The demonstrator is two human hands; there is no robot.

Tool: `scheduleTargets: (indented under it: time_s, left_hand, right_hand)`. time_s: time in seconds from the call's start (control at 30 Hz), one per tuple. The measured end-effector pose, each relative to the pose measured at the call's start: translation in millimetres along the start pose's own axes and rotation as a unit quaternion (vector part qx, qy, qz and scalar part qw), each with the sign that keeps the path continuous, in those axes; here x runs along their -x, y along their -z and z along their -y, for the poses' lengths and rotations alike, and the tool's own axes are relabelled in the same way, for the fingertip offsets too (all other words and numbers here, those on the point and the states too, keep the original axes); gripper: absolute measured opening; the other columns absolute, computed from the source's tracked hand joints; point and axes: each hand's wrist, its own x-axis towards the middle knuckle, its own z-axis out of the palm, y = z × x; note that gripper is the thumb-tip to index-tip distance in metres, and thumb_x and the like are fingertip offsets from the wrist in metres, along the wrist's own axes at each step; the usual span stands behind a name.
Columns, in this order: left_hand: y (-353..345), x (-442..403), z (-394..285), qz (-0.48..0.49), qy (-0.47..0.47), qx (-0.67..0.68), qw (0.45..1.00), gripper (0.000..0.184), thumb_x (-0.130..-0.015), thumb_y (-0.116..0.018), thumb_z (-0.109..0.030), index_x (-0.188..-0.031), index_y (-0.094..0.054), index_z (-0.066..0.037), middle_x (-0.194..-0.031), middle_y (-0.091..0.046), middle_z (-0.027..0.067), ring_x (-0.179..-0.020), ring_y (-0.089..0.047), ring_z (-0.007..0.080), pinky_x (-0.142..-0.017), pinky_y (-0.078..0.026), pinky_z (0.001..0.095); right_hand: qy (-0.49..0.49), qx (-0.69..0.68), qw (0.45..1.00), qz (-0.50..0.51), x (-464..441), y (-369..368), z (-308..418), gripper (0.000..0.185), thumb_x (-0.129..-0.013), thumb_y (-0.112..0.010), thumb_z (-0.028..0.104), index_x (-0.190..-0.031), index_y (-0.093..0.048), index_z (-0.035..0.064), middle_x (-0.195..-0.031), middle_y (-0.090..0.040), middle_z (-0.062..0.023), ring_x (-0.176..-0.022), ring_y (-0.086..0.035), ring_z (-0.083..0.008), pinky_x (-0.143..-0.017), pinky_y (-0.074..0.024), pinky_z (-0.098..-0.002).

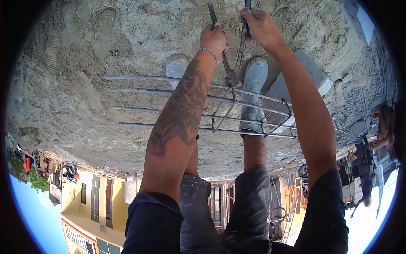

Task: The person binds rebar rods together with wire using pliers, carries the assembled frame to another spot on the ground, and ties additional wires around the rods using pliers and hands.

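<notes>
My left hand is closed around one handle of a pair of pincers. The other handle is gripped by my right hand, its thumb lying along the top. The handles are spread apart. Rusty and worn, the tool has its jaws at a corner of a square steel stirrup on a rebar cage. Several long bars run across in front of my boots, with bent stirrups around them toward the right. My left forearm covers part of the bars. Whether wire sits in the jaws is too small to tell.
My boots stand on rough sandy ground, close to the cage. A flat grey slab lies beside the right boot. At far right another person is partly visible near more rebar. Houses and a ladder appear upside down behind.
</notes>
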Motion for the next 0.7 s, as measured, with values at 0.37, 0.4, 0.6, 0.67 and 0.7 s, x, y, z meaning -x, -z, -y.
scheduleTargets:
  time_s: [0.37, 0.4, 0.6, 0.67, 0.7]
  left_hand:
    - [4, 10, -16, 0.264, -0.056, -0.241, 0.932, 0.030, -0.071, -0.068, -0.023, -0.091, -0.054, -0.004, -0.080, -0.048, 0.0006, -0.066, -0.041, 0.0114, -0.058, -0.036, 0.0309]
    - [3, 9, -13, 0.263, -0.056, -0.242, 0.932, 0.030, -0.071, -0.068, -0.023, -0.091, -0.054, -0.004, -0.080, -0.048, 0.0006, -0.066, -0.041, 0.0114, -0.058, -0.036, 0.0309]
    - [-9, -11, 41, 0.099, -0.152, -0.410, 0.894, 0.028, -0.075, -0.066, -0.017, -0.090, -0.053, 0.003, -0.079, -0.060, 0.0091, -0.062, -0.058, 0.0195, -0.057, -0.048, 0.0322]
    - [-12, 2, 36, 0.157, -0.090, -0.268, 0.946, 0.020, -0.079, -0.061, -0.014, -0.090, -0.053, 0.001, -0.071, -0.060, 0.0080, -0.051, -0.058, 0.0216, -0.049, -0.048, 0.0335]
    - [-14, 7, 33, 0.112, -0.122, -0.291, 0.942, 0.019, -0.081, -0.060, -0.016, -0.088, -0.054, 0.000, -0.070, -0.060, 0.0082, -0.055, -0.061, 0.0230, -0.050, -0.049, 0.0338]
  right_hand:
    - [-0.141, -0.483, 0.858, 0.103, -56, -20, -14, 0.033, -0.092, -0.037, 0.038, -0.093, -0.055, 0.0096, -0.073, -0.059, -0.0069, -0.065, -0.058, -0.0205, -0.062, -0.0508, -0.0355]
    - [-0.139, -0.457, 0.868, 0.134, -64, -21, -22, 0.034, -0.091, -0.039, 0.038, -0.090, -0.055, 0.0088, -0.074, -0.059, -0.0069, -0.065, -0.058, -0.0204, -0.061, -0.0513, -0.0352]
    - [-0.176, -0.327, 0.928, -0.037, -62, -47, -8, 0.027, -0.086, -0.049, 0.030, -0.076, -0.054, 0.0056, -0.054, -0.042, -0.0011, -0.042, -0.041, -0.0131, -0.038, -0.0337, -0.0276]
    - [-0.151, -0.287, 0.945, -0.049, -59, -42, -9, 0.028, -0.085, -0.050, 0.032, -0.078, -0.054, 0.0053, -0.054, -0.042, -0.0015, -0.042, -0.042, -0.0139, -0.039, -0.0359, -0.0281]
    - [-0.151, -0.286, 0.945, -0.048, -59, -42, -7, 0.028, -0.085, -0.050, 0.032, -0.078, -0.054, 0.0053, -0.054, -0.042, -0.0015, -0.042, -0.042, -0.0139, -0.039, -0.0359, -0.0281]
